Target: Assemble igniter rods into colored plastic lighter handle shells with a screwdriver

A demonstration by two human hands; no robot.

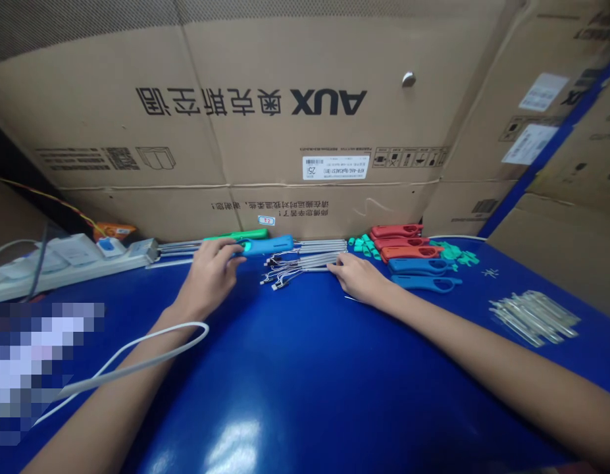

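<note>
My left hand [208,276] is shut around the near end of a blue plastic handle [268,245], and its fingers cover part of it. A green handle [238,234] lies just behind that hand. My right hand [356,276] lies flat on the blue table, its fingertips touching a bundle of thin metal rods and wires [305,263] with small connectors. Several red handles [398,240] and several blue handles [423,273] lie to the right of my right hand, near small teal plastic pieces [366,247].
A white power strip [72,260] with plugs lies along the back left of the blue table [305,408]. A white cable [137,349] loops near my left forearm. A heap of clear plastic tubes [534,317] lies at the right. Large cardboard cartons [250,131] stand behind the table.
</note>
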